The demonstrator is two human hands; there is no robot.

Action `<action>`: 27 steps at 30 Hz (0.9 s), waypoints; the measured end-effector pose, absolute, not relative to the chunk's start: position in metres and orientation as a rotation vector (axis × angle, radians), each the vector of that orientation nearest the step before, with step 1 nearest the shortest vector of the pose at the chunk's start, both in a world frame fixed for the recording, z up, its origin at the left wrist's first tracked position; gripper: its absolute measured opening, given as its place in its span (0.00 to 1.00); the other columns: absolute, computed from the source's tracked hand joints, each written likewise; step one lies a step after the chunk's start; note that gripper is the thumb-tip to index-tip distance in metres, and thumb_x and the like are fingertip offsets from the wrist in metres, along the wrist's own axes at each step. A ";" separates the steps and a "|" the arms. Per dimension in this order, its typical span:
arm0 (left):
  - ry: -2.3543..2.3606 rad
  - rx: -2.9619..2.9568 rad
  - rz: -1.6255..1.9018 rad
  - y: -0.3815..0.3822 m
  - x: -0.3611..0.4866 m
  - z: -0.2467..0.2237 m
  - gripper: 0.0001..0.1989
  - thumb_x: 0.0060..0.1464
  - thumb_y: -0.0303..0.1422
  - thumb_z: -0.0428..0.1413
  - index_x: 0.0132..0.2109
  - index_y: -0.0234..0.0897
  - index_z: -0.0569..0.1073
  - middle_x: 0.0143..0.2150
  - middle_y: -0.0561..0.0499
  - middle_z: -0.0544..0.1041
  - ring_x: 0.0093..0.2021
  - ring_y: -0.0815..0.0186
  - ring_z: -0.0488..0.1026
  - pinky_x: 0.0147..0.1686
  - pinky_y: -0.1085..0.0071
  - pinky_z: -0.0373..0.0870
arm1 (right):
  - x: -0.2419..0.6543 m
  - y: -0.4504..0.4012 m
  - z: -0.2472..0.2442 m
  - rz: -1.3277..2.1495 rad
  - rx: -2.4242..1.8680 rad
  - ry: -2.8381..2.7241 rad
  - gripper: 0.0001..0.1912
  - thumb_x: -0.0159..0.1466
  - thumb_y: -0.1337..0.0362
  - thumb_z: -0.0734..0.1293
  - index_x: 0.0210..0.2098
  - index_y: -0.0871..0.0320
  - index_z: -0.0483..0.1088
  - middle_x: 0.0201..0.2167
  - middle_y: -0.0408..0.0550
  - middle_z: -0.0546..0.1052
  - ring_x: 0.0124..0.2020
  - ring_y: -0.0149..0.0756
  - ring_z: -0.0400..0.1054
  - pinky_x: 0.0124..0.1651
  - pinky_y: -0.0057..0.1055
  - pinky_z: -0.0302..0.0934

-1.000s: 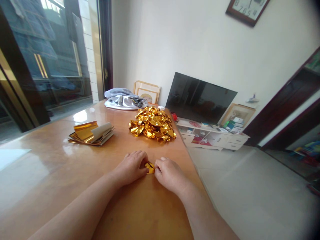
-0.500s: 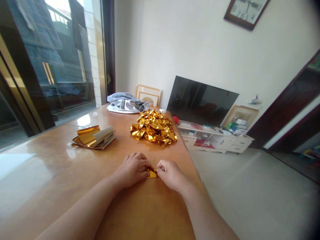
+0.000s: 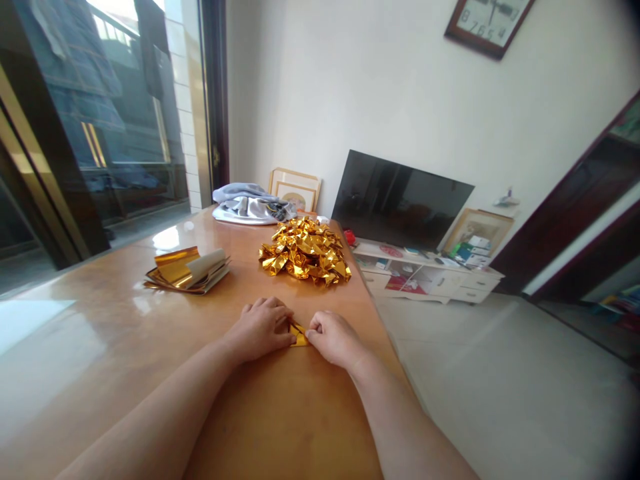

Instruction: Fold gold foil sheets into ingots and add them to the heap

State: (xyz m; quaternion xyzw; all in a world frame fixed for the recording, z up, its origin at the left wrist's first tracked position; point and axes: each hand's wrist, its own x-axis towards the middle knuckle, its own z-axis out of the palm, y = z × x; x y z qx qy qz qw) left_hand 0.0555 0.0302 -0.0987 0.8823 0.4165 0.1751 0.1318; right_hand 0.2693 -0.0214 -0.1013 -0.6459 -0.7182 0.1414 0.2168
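Both hands have drawn slightly closer around the small folded gold foil piece (image 3: 300, 337), which lies on the polished orange-brown wooden surface (image 3: 115, 313) between them. Its long axis runs roughly left to right, and neither hand is clearly nearer. The left hand (image 3: 261, 329) and the right hand (image 3: 333, 340) each form a narrow grip, fingertips pressed against opposite ends. Farther away lies a crumpled heap of gold foil pieces (image 3: 305, 252); far left sits a stack of gold foil sheets with white backing (image 3: 187, 270). Beyond both, a folded grey-and-white cloth (image 3: 253, 205) rests at the far end.
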 end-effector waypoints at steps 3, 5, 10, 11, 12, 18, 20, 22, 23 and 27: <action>1.250 2.561 0.512 0.032 0.056 -0.102 0.24 0.49 0.50 0.62 0.52 0.49 0.77 0.55 0.45 0.74 0.55 0.46 0.67 0.51 0.54 0.60 | 0.269 -0.020 -0.102 0.397 -1.800 -1.991 0.05 0.61 0.64 0.68 0.29 0.56 0.71 0.30 0.43 0.75 0.29 0.30 0.62 0.29 0.27 0.44; 1.258 2.550 0.521 0.033 0.057 -0.102 0.23 0.48 0.50 0.63 0.50 0.48 0.77 0.54 0.45 0.74 0.55 0.47 0.68 0.51 0.55 0.60 | 0.270 -0.020 -0.102 0.391 -1.799 -1.992 0.04 0.61 0.63 0.68 0.29 0.56 0.71 0.30 0.43 0.75 0.29 0.30 0.62 0.30 0.27 0.44; 1.261 2.487 0.577 0.033 0.058 -0.102 0.22 0.45 0.47 0.65 0.46 0.44 0.76 0.48 0.46 0.77 0.52 0.48 0.70 0.47 0.59 0.62 | 0.270 -0.021 -0.103 0.379 -1.787 -1.991 0.05 0.61 0.63 0.68 0.29 0.56 0.71 0.30 0.43 0.75 0.29 0.30 0.62 0.29 0.27 0.44; 1.253 2.448 0.602 0.034 0.059 -0.104 0.21 0.45 0.45 0.65 0.46 0.44 0.75 0.45 0.47 0.78 0.50 0.50 0.71 0.46 0.60 0.62 | 0.270 -0.022 -0.103 0.379 -1.787 -1.993 0.05 0.61 0.63 0.68 0.29 0.56 0.71 0.30 0.43 0.75 0.29 0.30 0.62 0.29 0.27 0.44; 1.232 2.390 0.634 0.034 0.060 -0.106 0.20 0.46 0.45 0.64 0.45 0.43 0.75 0.43 0.48 0.78 0.47 0.52 0.72 0.44 0.62 0.63 | 0.270 -0.022 -0.102 0.377 -1.786 -1.995 0.04 0.61 0.63 0.68 0.29 0.56 0.71 0.30 0.43 0.74 0.29 0.30 0.62 0.29 0.27 0.44; 0.974 2.019 0.890 0.042 0.073 -0.125 0.12 0.55 0.40 0.58 0.42 0.38 0.70 0.34 0.53 0.75 0.32 0.66 0.71 0.31 0.71 0.64 | 0.269 -0.021 -0.102 0.383 -1.771 -2.010 0.04 0.60 0.65 0.68 0.29 0.56 0.70 0.30 0.42 0.74 0.29 0.30 0.62 0.29 0.27 0.45; 0.977 1.997 0.928 0.043 0.076 -0.127 0.10 0.53 0.36 0.58 0.40 0.38 0.69 0.32 0.54 0.73 0.31 0.67 0.69 0.30 0.72 0.62 | 0.270 -0.020 -0.104 0.399 -1.751 -2.010 0.04 0.60 0.65 0.68 0.29 0.57 0.70 0.30 0.42 0.74 0.29 0.30 0.62 0.30 0.27 0.47; 0.948 1.920 0.962 0.041 0.077 -0.124 0.08 0.52 0.33 0.58 0.39 0.37 0.69 0.31 0.55 0.72 0.30 0.68 0.67 0.30 0.72 0.62 | 0.270 -0.019 -0.106 0.415 -1.719 -1.984 0.04 0.60 0.65 0.69 0.29 0.57 0.70 0.31 0.42 0.74 0.31 0.30 0.63 0.31 0.26 0.49; 0.914 1.854 0.978 0.039 0.077 -0.122 0.08 0.51 0.32 0.58 0.39 0.37 0.68 0.31 0.55 0.71 0.30 0.69 0.67 0.30 0.73 0.62 | 0.270 -0.019 -0.107 0.434 -1.699 -1.956 0.04 0.60 0.65 0.69 0.29 0.57 0.70 0.31 0.43 0.74 0.31 0.31 0.64 0.32 0.26 0.50; 0.787 1.577 1.005 0.034 0.075 -0.113 0.12 0.52 0.33 0.60 0.42 0.37 0.68 0.33 0.55 0.71 0.32 0.69 0.69 0.33 0.73 0.65 | 0.270 -0.019 -0.104 0.727 -1.570 -1.795 0.06 0.60 0.63 0.69 0.35 0.58 0.70 0.33 0.43 0.75 0.33 0.32 0.66 0.34 0.26 0.56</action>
